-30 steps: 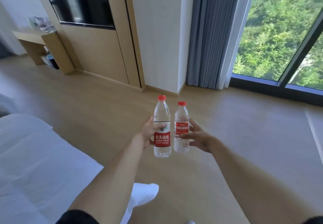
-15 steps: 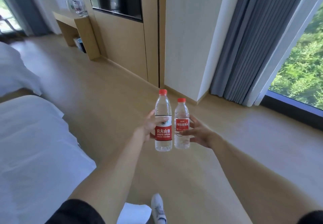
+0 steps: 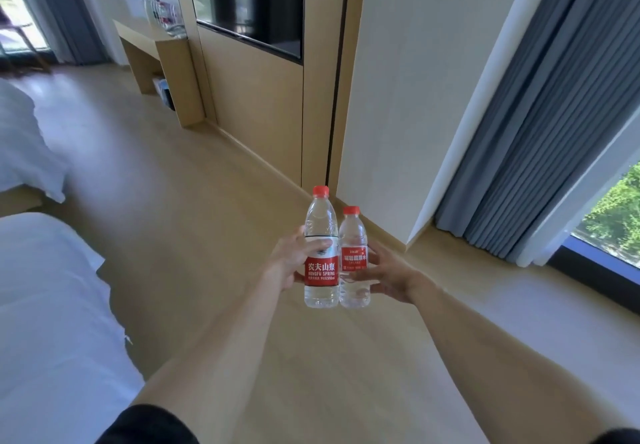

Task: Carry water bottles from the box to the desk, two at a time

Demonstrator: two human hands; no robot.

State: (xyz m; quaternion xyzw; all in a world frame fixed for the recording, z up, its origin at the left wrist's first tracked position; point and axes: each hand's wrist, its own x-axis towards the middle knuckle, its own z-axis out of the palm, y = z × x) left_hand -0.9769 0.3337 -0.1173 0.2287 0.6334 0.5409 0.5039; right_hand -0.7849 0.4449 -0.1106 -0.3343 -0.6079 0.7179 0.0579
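Note:
Two clear water bottles with red caps and red labels stand upright side by side in front of me, above the wooden floor. My left hand (image 3: 291, 261) grips the taller bottle (image 3: 321, 235) around its label. My right hand (image 3: 384, 275) holds the shorter bottle (image 3: 353, 235), fingers wrapped round its lower half. The two bottles touch each other. A light wooden desk (image 3: 152, 40) stands against the wall at the far left, with some items on its top. The box is out of view.
White beds lie to my left, one near (image 3: 52, 305) and one farther (image 3: 24, 145). A wood-panelled wall with a dark TV screen (image 3: 249, 3) runs ahead. Grey curtains (image 3: 540, 114) and a window (image 3: 616, 215) are at the right. Open wooden floor stretches toward the desk.
The view has swung left: the window slid off to the right and the desk and second bed came closer into sight. Both hands keep holding the bottles upright in front of me.

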